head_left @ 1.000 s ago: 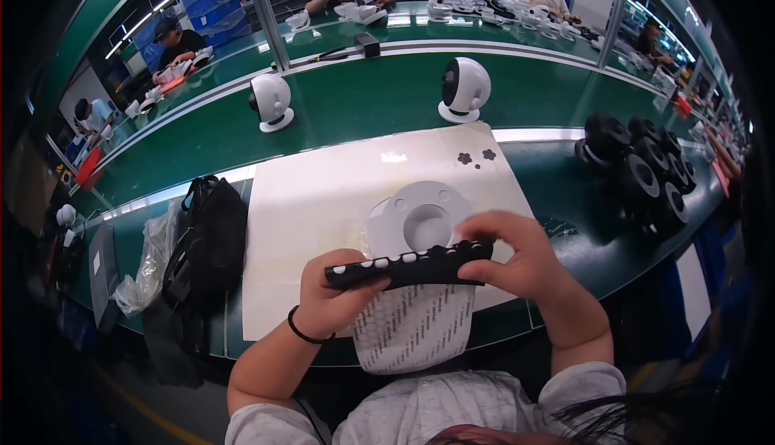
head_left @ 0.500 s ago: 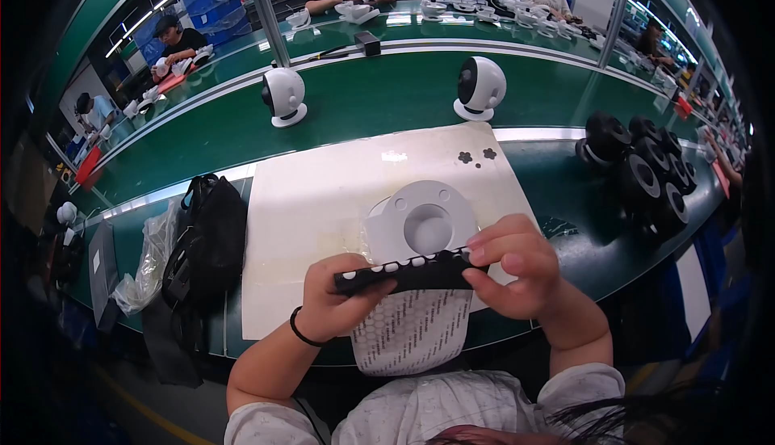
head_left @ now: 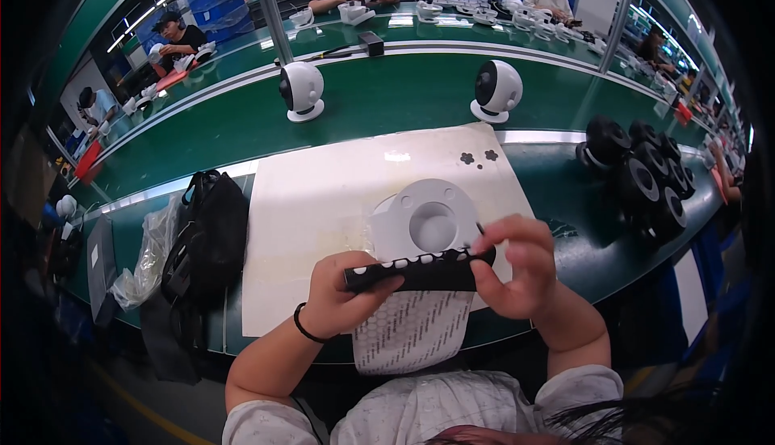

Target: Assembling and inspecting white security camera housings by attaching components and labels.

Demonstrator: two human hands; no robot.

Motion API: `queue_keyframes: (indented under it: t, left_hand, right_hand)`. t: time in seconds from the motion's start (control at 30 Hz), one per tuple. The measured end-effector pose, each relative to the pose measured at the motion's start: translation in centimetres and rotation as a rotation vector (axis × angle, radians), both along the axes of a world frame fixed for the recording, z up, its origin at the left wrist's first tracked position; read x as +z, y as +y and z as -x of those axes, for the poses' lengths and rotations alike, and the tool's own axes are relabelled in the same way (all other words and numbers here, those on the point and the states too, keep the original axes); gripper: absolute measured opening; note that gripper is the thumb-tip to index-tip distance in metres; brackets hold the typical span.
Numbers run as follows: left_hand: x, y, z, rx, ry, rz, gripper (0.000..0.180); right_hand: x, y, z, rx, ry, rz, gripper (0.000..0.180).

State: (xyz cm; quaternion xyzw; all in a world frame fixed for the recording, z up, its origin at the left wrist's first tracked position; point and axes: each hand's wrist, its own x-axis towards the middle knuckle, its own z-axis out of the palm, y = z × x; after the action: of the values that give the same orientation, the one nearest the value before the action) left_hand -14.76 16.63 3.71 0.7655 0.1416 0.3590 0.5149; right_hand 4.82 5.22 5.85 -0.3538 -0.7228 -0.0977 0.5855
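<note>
My left hand point(head_left: 342, 291) grips the left end of a black sheet of stickers point(head_left: 412, 275), thumb in front. White round spots line its bent upper edge, and its pale printed backing point(head_left: 416, 332) hangs towards me. At the sheet's right end, my right hand point(head_left: 517, 271) pinches a small dark piece point(head_left: 479, 228) between thumb and fingers, slightly blurred. Just beyond the sheet lies a light grey plastic part point(head_left: 461, 207) with a round recess, partly hidden by the sheet. Flower-shaped black pieces point(head_left: 467, 158) lie farther back on the white mat point(head_left: 307, 219).
Two white ball-shaped devices point(head_left: 307, 90) point(head_left: 500, 88) stand on the green belt point(head_left: 387, 94) beyond the mat. Black round parts point(head_left: 642, 178) are heaped at right. A black bag point(head_left: 211, 235) and clear plastic bag point(head_left: 149, 259) lie at left. Several people work across the line.
A small dark piece now shows at my right fingertips, which have lifted a little from the sheet. The white devices on the belt have shifted right. My left hand keeps its hold.
</note>
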Motion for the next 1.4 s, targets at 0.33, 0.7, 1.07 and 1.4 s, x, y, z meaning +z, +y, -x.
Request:
queue_keyframes:
  t: [0.33, 0.7, 1.07, 1.4]
  left_hand:
    - [0.0, 0.0, 0.1, -0.033, -0.066, -0.170, 0.012]
    - [0.0, 0.4, 0.9, -0.048, -0.014, -0.143, 0.012]
    - [-0.3, 0.3, 0.8, -0.046, -0.061, -0.104, 0.018]
    - [-0.7, 1.3, 1.5, -0.143, -0.063, -0.156, 0.012]
  right_hand:
    - [1.4, -0.1, 0.0, -0.256, -0.252, 0.176, 0.014]
    - [1.5, 0.1, -0.4, -0.192, -0.177, 0.230, 0.011]
    - [1.4, -0.1, -0.5, -0.131, -0.304, 0.168, 0.012]
    - [1.2, 4.4, -1.5, -0.139, 0.223, 0.620, 0.006]
